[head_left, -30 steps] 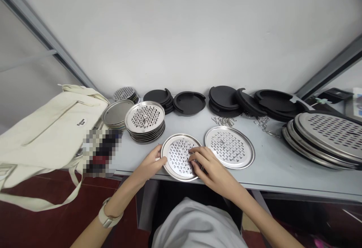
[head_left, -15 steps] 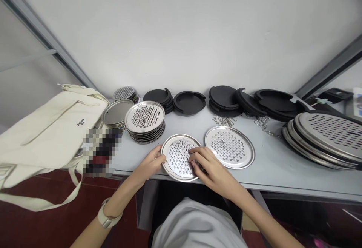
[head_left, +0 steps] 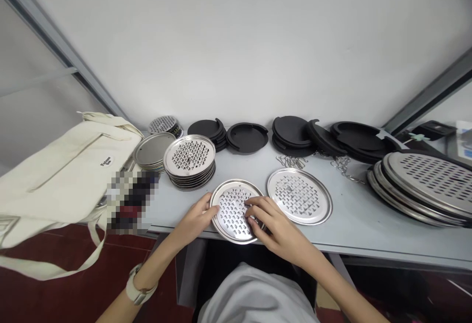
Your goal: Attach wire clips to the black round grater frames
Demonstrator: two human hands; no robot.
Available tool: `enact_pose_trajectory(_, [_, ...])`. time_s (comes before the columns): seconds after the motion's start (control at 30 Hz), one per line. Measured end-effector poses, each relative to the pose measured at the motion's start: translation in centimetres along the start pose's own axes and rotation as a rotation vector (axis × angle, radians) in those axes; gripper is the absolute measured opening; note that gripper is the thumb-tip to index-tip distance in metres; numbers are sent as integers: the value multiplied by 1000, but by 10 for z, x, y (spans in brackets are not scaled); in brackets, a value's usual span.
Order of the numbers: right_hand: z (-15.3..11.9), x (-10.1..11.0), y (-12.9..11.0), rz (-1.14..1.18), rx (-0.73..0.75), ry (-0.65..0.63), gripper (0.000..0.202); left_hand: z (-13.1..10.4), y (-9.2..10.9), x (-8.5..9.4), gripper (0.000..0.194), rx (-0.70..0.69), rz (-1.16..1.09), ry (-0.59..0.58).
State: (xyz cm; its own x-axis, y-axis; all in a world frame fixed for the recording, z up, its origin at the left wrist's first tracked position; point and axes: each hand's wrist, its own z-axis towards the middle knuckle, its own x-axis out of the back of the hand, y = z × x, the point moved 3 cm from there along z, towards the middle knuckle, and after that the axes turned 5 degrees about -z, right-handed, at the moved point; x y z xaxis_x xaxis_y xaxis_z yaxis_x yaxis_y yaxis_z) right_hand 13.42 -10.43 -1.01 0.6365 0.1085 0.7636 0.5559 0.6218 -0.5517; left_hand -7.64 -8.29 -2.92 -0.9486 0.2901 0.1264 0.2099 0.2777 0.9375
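Observation:
A round metal grater plate [head_left: 233,210] with a raised rim lies at the table's front edge, directly before me. My left hand [head_left: 197,217] grips its left rim, thumb on top and fingers partly hidden at the edge. Over the right part of the plate, my right hand [head_left: 271,224] has its fingers bent and drawn together, tips at the perforated surface. Whatever may be between these fingertips is hidden. Just right of the hand lies a second, similar grater plate [head_left: 299,197], flat on the table.
Left stand a stack of grater plates [head_left: 190,157], smooth metal discs [head_left: 155,150] and a cream bag [head_left: 70,165]. Black round trays [head_left: 247,137] line the wall, with wire hooks [head_left: 291,161] before them. Large perforated plates [head_left: 435,178] are stacked right on the grey table [head_left: 354,224].
The whole view has shifted slightly, so things sit a little lower. Both hands stay at the same plate; the right fingers have moved only slightly over its surface.

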Motion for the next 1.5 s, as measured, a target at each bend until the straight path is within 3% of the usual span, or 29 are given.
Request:
enact_pose_trajectory(0.4, [1,-3,2,-6,-61,2,14,-2,2,2,27,-123,167,28])
enact_pose_trajectory(0.6, [-1,-7,7,23,-99,48,18,0,0,1,26,-102,133,-25])
enact_pose_trajectory(0.77, [-1,-7,9,10,-93,32,21,-3,1,6,35,-127,277,-4])
enact_pose_trajectory(0.83, [-1,-7,9,12,-101,22,23,-9,6,8,39,-165,446,68])
enact_pose_trajectory(0.93, [-3,-8,11,63,-120,40,29,-19,15,9,30,-239,758,286])
enact_pose_trajectory(1.0, [-4,-9,13,110,-132,78,30,-23,21,4,23,-327,851,351])
enact_pose_trajectory(1.13, [-8,-10,17,169,-145,152,30,-22,23,-15,14,-519,936,232])
enact_pose_trajectory(1.27, [-10,-8,19,183,-145,207,29,-20,17,-32,29,-759,1198,45])
enact_pose_trajectory(1.37, [-10,-8,20,177,-178,213,21,-19,12,-33,31,-827,1289,37])
enact_pose_trajectory(1.5, [-9,-11,23,171,-244,176,15,-16,8,-28,25,-806,1306,71])
